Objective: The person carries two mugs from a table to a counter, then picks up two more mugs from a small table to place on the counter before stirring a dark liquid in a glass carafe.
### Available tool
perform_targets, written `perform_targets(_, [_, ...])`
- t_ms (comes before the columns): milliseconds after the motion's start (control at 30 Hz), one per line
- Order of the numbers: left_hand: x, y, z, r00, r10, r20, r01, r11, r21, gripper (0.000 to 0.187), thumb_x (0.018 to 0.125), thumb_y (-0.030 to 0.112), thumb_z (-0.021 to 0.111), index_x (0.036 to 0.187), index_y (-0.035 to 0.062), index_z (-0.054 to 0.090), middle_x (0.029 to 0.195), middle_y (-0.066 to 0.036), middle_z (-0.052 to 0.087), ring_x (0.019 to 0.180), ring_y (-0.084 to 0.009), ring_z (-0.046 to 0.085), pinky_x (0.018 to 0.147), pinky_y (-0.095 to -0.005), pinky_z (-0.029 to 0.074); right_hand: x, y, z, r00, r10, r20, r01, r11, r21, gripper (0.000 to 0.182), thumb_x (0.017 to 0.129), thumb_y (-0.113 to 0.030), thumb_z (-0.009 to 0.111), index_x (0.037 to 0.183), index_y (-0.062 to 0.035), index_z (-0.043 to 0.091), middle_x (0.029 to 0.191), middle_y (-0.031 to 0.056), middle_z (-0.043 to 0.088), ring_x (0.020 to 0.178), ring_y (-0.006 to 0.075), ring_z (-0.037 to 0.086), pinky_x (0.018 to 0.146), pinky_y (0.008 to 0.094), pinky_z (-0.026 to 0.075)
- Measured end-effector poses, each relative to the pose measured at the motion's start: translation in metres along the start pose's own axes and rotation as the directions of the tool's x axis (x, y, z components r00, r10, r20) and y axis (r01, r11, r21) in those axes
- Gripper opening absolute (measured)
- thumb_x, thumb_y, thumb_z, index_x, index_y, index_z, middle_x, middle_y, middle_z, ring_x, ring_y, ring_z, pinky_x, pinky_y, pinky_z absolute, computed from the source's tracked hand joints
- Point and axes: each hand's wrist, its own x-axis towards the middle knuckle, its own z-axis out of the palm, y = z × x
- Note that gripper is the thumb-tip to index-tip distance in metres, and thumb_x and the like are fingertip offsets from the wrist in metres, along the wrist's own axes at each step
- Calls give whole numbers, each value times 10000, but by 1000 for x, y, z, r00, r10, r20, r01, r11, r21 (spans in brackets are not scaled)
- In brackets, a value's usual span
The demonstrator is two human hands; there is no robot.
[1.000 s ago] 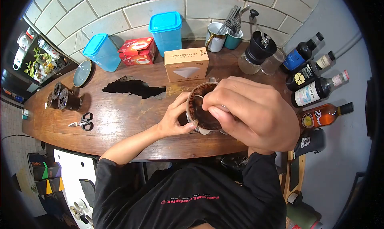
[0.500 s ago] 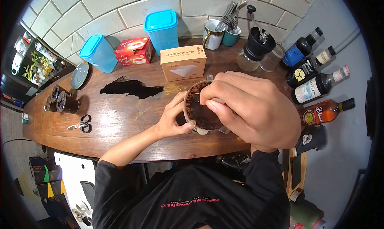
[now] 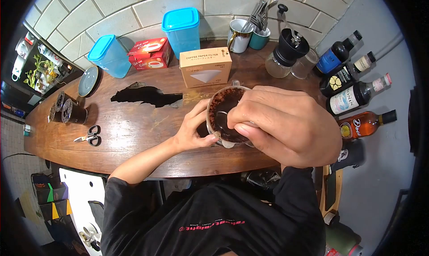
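A clear coffee dripper (image 3: 210, 122) stands near the table's front edge, dark wet coffee (image 3: 221, 119) inside and brown grounds clinging to its wall. A pale piece of paper filter (image 3: 228, 144) shows at its near rim. My left hand (image 3: 195, 127) is curled around the dripper's left side, thumb near the front rim. Above the opening, my right hand (image 3: 286, 124) is closed in a pinch on a thin utensil, apparently a spoon, mostly hidden by the fingers. The right hand also covers the right part of the dripper.
Behind the dripper stands a coffee paper filter box (image 3: 205, 68). Scissors (image 3: 91, 136) and dark-filled cups (image 3: 73, 113) lie left, past a jagged dark hole (image 3: 147, 95) in the tabletop. A hand grinder (image 3: 290, 50) and several bottles (image 3: 353, 95) line the right side.
My right hand has shifted slightly right and down over the dripper, uncovering more of its far inner wall. My left hand keeps its hold. The view has tilted a little.
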Motion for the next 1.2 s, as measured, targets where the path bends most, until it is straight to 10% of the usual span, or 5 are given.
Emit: perform_targets(1200, [8, 8, -1, 999, -23, -26, 23, 1000, -5, 623, 783, 376, 716, 1198, -68, 578, 1375, -272, 471, 1259, -416, 488, 1047, -480, 393, -14, -12, -1, 975, -109, -192, 90, 990, -106, 78, 776, 53, 643, 851, 58, 622, 726, 133, 630, 577, 252, 604, 510, 311, 488])
